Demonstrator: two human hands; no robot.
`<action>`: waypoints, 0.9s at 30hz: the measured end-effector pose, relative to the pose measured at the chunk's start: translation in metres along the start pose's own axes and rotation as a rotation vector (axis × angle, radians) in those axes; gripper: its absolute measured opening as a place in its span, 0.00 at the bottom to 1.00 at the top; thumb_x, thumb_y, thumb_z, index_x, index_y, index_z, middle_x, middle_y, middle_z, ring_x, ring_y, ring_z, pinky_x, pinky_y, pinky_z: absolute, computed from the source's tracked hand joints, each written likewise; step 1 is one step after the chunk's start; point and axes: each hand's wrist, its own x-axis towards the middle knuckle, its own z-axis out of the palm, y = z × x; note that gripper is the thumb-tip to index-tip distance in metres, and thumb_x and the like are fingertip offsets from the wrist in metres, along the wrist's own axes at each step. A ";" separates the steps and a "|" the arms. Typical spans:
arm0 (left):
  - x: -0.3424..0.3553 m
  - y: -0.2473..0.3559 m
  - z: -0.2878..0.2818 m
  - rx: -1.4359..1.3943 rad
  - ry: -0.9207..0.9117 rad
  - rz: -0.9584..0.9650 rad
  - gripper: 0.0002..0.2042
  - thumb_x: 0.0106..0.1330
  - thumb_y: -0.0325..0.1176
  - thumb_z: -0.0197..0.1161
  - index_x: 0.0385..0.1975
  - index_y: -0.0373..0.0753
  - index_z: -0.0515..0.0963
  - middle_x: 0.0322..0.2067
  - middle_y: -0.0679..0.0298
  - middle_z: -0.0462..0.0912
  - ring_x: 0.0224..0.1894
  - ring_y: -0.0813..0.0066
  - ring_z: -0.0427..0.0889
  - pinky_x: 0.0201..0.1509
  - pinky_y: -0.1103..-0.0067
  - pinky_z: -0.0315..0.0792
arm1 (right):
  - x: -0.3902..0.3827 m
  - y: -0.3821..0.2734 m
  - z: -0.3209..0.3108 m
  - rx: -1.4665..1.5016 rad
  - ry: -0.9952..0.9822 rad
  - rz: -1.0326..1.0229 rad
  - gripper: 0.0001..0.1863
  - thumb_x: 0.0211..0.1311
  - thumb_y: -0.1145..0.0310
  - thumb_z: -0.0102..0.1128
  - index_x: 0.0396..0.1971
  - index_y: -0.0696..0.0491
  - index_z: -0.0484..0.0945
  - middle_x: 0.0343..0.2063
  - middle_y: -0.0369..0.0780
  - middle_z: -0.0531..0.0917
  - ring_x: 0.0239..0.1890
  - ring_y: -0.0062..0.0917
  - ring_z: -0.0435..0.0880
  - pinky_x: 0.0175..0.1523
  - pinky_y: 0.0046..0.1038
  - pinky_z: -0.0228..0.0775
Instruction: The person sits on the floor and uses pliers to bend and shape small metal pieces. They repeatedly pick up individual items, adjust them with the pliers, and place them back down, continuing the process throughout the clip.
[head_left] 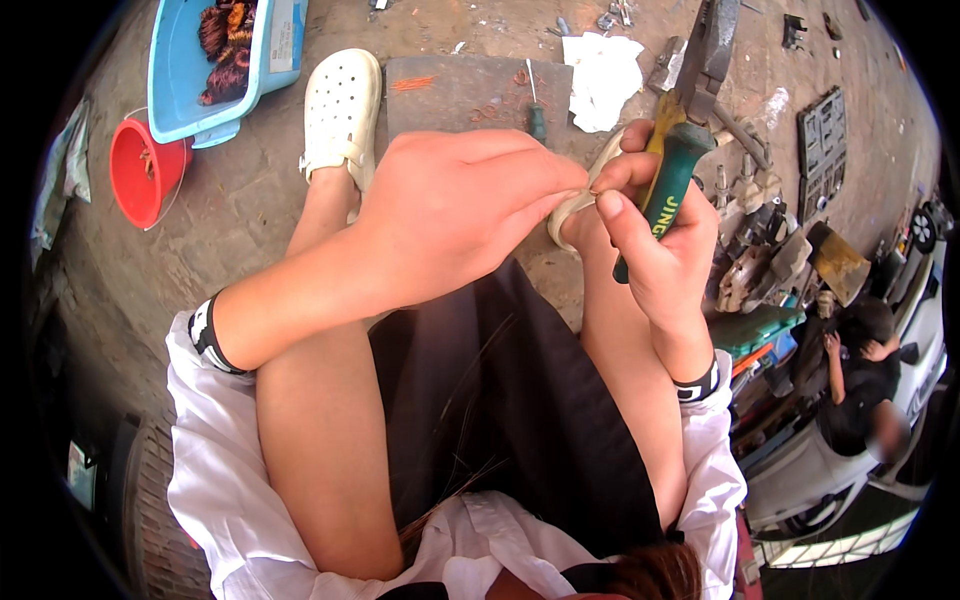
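My left hand [460,200] is closed in a pinch on a tiny, thin wire-like piece [595,192], which is too small to make out clearly. My right hand [660,255] grips pliers [668,185] with green and yellow handles and metal jaws pointing up, while its thumb tip touches the same piece. Beyond my hands a grey board [450,100] lies on the ground between my cream clogs [340,110], holding orange strips [410,82], small loops and a screwdriver [536,118] with a green handle.
At left are a blue tub [175,100] with coiled copper wire and a red bucket [125,175]. Crumpled white paper [600,75], metal parts [750,270] and a grey tool case [820,150] lie rightward. A person in dark clothing [850,400] works beside a white vehicle [810,480].
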 end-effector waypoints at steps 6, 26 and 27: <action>0.001 0.002 0.000 -0.162 -0.039 -0.149 0.08 0.57 0.18 0.63 0.36 0.34 0.82 0.28 0.59 0.84 0.22 0.77 0.82 0.25 0.84 0.76 | 0.000 0.003 -0.003 0.292 -0.162 0.097 0.07 0.56 0.77 0.60 0.35 0.61 0.78 0.31 0.35 0.80 0.40 0.17 0.74 0.49 0.21 0.65; 0.006 0.005 0.001 0.005 0.101 0.083 0.11 0.48 0.19 0.70 0.33 0.34 0.80 0.29 0.61 0.84 0.27 0.73 0.84 0.30 0.82 0.78 | -0.003 -0.002 0.001 0.042 0.006 -0.089 0.05 0.51 0.76 0.66 0.30 0.56 0.81 0.29 0.33 0.77 0.41 0.17 0.71 0.41 0.21 0.64; 0.007 0.005 0.000 0.031 0.108 0.100 0.11 0.48 0.19 0.70 0.33 0.34 0.80 0.28 0.61 0.84 0.28 0.72 0.85 0.30 0.81 0.78 | -0.003 -0.001 0.000 0.000 -0.006 -0.115 0.05 0.50 0.76 0.66 0.29 0.55 0.81 0.27 0.33 0.77 0.43 0.18 0.71 0.42 0.22 0.64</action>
